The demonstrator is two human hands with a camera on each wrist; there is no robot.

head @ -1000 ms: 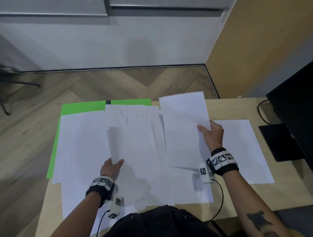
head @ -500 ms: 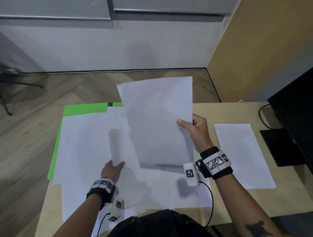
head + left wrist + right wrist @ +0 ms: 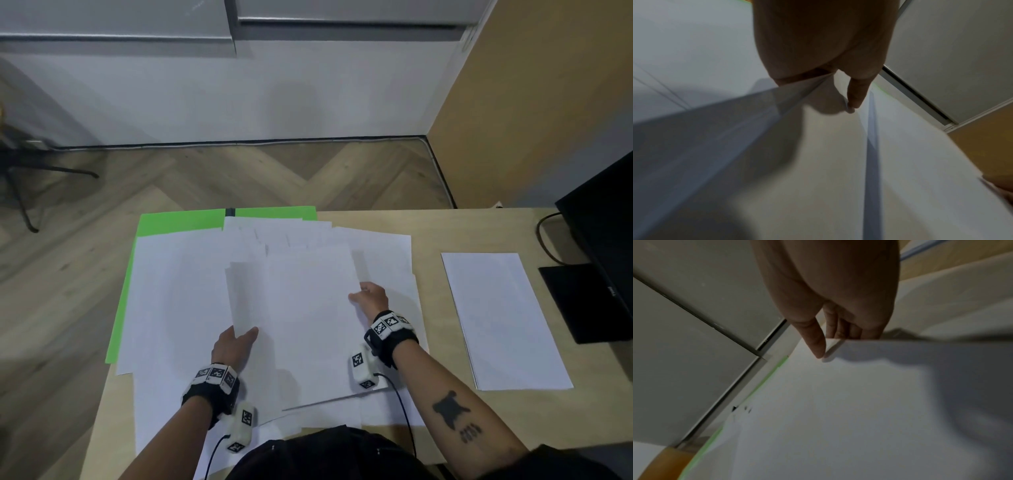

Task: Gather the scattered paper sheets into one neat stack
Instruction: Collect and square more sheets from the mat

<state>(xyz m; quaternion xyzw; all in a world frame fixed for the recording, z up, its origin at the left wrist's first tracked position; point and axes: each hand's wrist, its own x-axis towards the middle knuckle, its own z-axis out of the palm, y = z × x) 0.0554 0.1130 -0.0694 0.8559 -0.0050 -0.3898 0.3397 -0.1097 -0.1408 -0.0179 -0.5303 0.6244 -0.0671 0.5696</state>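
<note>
Several white paper sheets [image 3: 178, 301] lie spread over the wooden table [image 3: 431, 226]. My left hand [image 3: 239, 339] pinches the near left corner of a small raised stack [image 3: 246, 294], thumb on top; in the left wrist view the thumb [image 3: 855, 94] presses the stack [image 3: 818, 162] from above. My right hand [image 3: 363, 296] pinches the right edge of the top sheet [image 3: 308, 325], which lies low over that stack. The right wrist view has the thumb [image 3: 816, 344] above and fingers below the sheet [image 3: 859, 402]. One sheet [image 3: 503, 318] lies apart at the right.
A green sheet [image 3: 178, 222] lies under the papers at the far left. A black monitor [image 3: 606, 240], its base [image 3: 582, 301] and a cable [image 3: 544, 236] stand at the table's right end. Chair legs [image 3: 34, 178] are on the floor at left.
My right hand carried the lifted sheet leftward and lowered it onto the stack held by my left hand. The left hand stayed at the stack's corner.
</note>
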